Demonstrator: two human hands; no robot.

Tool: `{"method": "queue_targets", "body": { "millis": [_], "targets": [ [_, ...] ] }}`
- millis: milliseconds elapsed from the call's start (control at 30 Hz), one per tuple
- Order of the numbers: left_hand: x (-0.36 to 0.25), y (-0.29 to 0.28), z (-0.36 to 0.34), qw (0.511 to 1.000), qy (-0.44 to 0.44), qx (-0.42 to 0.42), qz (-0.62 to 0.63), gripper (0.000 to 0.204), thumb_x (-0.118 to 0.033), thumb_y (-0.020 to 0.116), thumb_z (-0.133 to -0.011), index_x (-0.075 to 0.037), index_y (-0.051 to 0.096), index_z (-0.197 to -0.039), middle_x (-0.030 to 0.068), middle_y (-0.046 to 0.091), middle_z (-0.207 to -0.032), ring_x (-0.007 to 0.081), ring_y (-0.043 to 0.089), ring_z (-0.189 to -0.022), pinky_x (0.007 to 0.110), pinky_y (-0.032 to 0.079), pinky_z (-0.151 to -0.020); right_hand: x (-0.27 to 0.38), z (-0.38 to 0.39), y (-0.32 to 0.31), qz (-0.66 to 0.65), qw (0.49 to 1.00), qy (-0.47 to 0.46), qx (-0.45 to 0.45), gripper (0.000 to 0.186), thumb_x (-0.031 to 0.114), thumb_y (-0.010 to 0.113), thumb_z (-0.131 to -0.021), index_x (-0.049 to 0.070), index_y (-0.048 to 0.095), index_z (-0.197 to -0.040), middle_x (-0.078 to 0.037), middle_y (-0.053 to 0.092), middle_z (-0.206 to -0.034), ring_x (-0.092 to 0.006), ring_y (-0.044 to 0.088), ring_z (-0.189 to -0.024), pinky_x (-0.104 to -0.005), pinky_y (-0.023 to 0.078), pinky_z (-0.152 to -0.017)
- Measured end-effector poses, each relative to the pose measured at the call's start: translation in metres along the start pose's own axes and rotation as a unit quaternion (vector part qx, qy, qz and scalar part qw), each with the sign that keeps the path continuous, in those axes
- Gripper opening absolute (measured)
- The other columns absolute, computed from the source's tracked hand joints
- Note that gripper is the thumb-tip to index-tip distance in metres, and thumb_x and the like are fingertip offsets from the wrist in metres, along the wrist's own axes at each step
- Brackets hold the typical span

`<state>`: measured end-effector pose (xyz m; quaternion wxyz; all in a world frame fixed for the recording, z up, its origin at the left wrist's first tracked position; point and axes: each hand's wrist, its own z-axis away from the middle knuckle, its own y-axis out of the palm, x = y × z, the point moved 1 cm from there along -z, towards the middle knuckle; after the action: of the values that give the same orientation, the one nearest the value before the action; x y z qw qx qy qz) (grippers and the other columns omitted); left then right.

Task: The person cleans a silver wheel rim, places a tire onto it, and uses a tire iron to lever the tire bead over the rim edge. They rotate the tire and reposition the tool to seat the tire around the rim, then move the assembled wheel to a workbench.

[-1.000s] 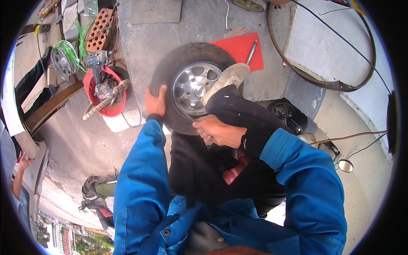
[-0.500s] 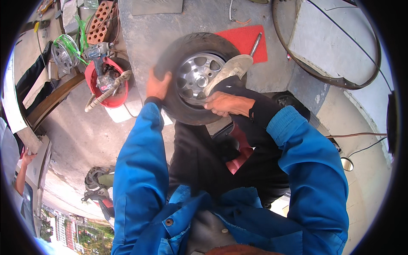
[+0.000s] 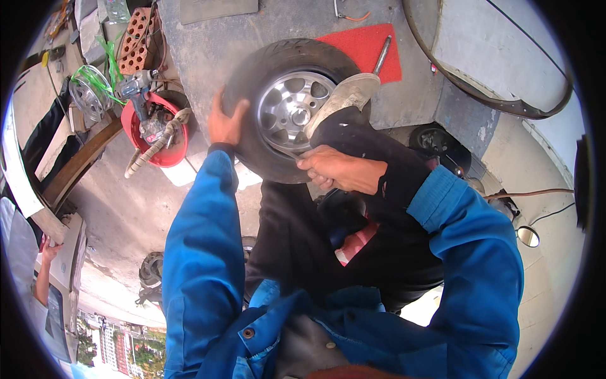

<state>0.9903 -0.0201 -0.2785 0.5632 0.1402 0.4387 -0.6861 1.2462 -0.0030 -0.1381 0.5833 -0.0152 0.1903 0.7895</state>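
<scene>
A black tyre (image 3: 243, 136) on a silver alloy wheel (image 3: 300, 116) lies flat on the floor before me. My left hand (image 3: 225, 121) is at its left edge, thumb and fingers apart, thumb against the sidewall. In my right hand (image 3: 334, 168) is a thin tyre lever (image 3: 285, 151), closed in my fingers; its far end reaches the rim's near edge, where the tip is hard to make out. My dusty pale shoe (image 3: 347, 100) presses on the wheel's right side. Beyond the shoe a metal bar (image 3: 382, 55) sticks out, its other end hidden.
To the left, a red bucket (image 3: 180, 150) holds a grey impact wrench (image 3: 137, 88) and a wrapped hose. A perforated brick (image 3: 134, 41) stands behind it. A red mat (image 3: 360, 47) lies beyond the tyre, and a large black hoop (image 3: 480, 107) leans at the right. Another person's hand (image 3: 49, 249) shows at far left.
My left hand has shifted slightly along the tyre edge, its fingers lifting more apart. My right hand has moved a little nearer me with the lever. The whole view has shifted slightly.
</scene>
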Motion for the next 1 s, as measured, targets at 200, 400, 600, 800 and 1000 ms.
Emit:
{"method": "queue_targets", "body": {
  "millis": [200,400,600,800,1000],
  "targets": [
    [0.007,-0.004,0.002,0.999,0.026,0.03,-0.005,0.088,-0.043,0.083,-0.091,-0.003,0.049,-0.162,0.0291,0.063,-0.151,0.042,0.063,-0.139,0.047,0.048,-0.116,-0.081,-0.028,0.083,-0.062,0.976,-0.133,-0.16,0.012,0.018,0.062,-0.109,0.006,0.064,-0.106,-0.003,0.053,-0.077,-0.0153,0.049,-0.063,-0.033,0.038,-0.055],
    [0.006,-0.001,0.003,0.998,0.037,0.022,-0.046,0.086,-0.044,0.081,-0.095,-0.005,0.048,-0.163,0.0276,0.063,-0.151,0.0419,0.063,-0.139,0.047,0.048,-0.117,-0.049,0.003,0.063,-0.177,0.982,-0.033,-0.061,0.014,0.018,0.065,-0.108,0.012,0.06,-0.097,0.007,0.042,-0.067,-0.0044,0.038,-0.05,-0.0251,0.027,-0.043],
    [0.01,-0.007,-0.003,0.998,0.04,0.043,0.005,0.086,-0.045,0.08,-0.095,-0.005,0.047,-0.163,0.0274,0.062,-0.153,0.0425,0.061,-0.141,0.046,0.047,-0.117,-0.066,-0.009,0.117,-0.281,0.957,-0.062,-0.048,0.021,0.016,0.064,-0.109,0.013,0.05,-0.095,0.006,0.038,-0.069,-0.0067,0.035,-0.05,-0.0264,0.027,-0.044],
    [0.015,-0.004,0.002,0.998,0.025,0.056,-0.033,0.088,-0.046,0.079,-0.095,-0.006,0.044,-0.165,0.0276,0.061,-0.154,0.0433,0.06,-0.142,0.047,0.046,-0.119,-0.055,-0.005,0.081,-0.2,0.979,-0.009,-0.043,0.021,0.027,0.059,-0.114,0.01,0.055,-0.103,0.004,0.039,-0.071,-0.0075,0.036,-0.053,-0.0273,0.026,-0.044],
    [0.007,-0.005,-0.006,0.997,-0.02,0.071,-0.022,0.09,-0.051,0.078,-0.095,-0.009,0.043,-0.167,0.0271,0.063,-0.152,0.0427,0.061,-0.141,0.048,0.047,-0.117,-0.011,-0.002,0.053,-0.113,0.99,0.078,-0.005,0.026,0.028,0.053,-0.116,0.008,0.053,-0.099,0.004,0.04,-0.072,-0.0074,0.036,-0.053,-0.0253,0.027,-0.045]
  ]
}}
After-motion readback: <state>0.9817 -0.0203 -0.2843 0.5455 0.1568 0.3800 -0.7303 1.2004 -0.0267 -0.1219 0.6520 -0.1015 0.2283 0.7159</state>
